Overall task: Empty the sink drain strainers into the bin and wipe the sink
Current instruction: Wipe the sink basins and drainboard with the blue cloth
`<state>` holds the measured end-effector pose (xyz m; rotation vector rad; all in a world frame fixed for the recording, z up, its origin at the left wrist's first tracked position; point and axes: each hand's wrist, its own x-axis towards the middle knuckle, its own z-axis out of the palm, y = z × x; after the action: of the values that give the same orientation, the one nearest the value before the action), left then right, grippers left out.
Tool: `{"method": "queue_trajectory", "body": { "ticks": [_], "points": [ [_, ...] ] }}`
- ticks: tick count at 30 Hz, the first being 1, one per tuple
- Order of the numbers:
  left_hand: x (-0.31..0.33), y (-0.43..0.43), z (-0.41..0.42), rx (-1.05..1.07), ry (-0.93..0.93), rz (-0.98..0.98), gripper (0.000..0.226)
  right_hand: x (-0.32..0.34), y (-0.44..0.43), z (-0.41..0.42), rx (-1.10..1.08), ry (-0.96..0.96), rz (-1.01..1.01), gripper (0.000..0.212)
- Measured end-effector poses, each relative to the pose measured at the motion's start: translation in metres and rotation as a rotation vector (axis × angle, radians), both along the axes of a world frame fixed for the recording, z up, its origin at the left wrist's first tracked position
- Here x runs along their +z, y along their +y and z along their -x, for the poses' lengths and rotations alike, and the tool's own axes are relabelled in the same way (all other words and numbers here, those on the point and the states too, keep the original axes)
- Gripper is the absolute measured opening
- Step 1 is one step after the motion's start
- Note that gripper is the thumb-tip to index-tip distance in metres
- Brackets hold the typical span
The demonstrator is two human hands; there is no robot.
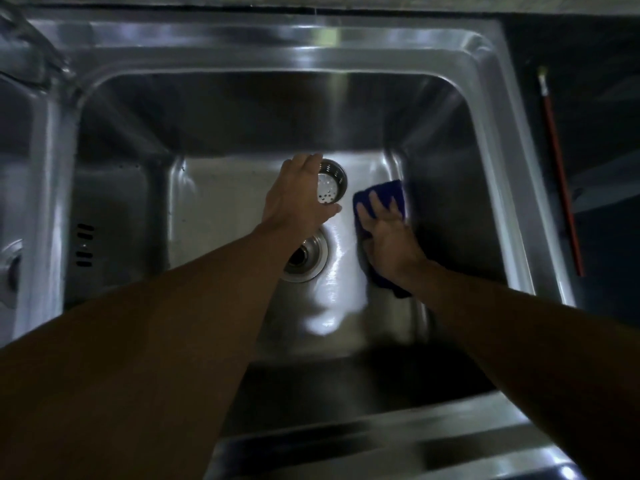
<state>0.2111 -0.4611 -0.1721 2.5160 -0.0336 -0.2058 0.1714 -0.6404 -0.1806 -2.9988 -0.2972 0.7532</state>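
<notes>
A steel sink basin (221, 209) fills the view. My left hand (294, 195) is down inside it, gripping a round perforated metal drain strainer (330, 183) above the basin floor. Just below that hand lies the open drain hole (306, 256) with its steel rim, partly hidden by my left forearm. My right hand (388, 237) presses flat on a blue cloth (381, 194) against the basin floor near the right wall. Part of the cloth is hidden under the palm and wrist.
A second basin (10, 265) shows at the left edge, past the divider. A tap (31, 39) stands at the top left. Overflow slots (85, 244) mark the left wall. A thin red-handled brush (559, 168) lies on the dark counter to the right.
</notes>
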Motion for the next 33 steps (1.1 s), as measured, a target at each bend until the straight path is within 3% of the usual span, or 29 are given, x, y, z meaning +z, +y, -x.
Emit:
{"method": "queue_trajectory", "body": {
  "ticks": [2, 5, 10, 12, 17, 20, 21, 23, 29, 33],
  "points": [
    [0.002, 0.002, -0.001, 0.001, -0.009, -0.018, 0.091, -0.007, 0.022, -0.005, 0.034, -0.053, -0.119, 0.067],
    [0.005, 0.005, -0.005, 0.014, -0.008, -0.041, 0.094, -0.016, 0.039, 0.011, 0.329, -0.111, -0.204, 0.063],
    [0.015, 0.009, -0.012, 0.019, -0.012, -0.074, 0.096, -0.008, -0.010, 0.054, 0.809, 0.171, -0.305, 0.049],
    [0.016, 0.009, -0.014, 0.013, -0.002, -0.061, 0.095, 0.000, -0.038, 0.048, 0.732, 0.226, -0.397, 0.050],
    [0.012, 0.013, -0.010, 0.019, -0.008, -0.055, 0.095, 0.004, -0.007, 0.004, 0.251, 0.038, -0.198, 0.063],
    [0.012, 0.018, -0.009, 0.021, -0.004, -0.064, 0.095, 0.009, 0.038, -0.002, 0.387, -0.168, -0.286, 0.066],
    [0.013, 0.019, -0.009, 0.018, 0.000, -0.066, 0.095, 0.006, 0.048, 0.005, 0.479, -0.189, -0.230, 0.067],
    [0.016, 0.021, -0.010, 0.010, 0.005, -0.066, 0.094, -0.003, 0.056, 0.036, 0.619, -0.020, -0.085, 0.064],
    [0.022, 0.019, -0.013, -0.017, 0.021, -0.048, 0.093, 0.005, -0.008, 0.048, 0.790, 0.357, -0.240, 0.059],
    [0.018, 0.015, -0.010, -0.046, 0.038, 0.008, 0.089, 0.012, -0.043, 0.043, 0.481, 0.264, -0.190, 0.060]
  ]
}}
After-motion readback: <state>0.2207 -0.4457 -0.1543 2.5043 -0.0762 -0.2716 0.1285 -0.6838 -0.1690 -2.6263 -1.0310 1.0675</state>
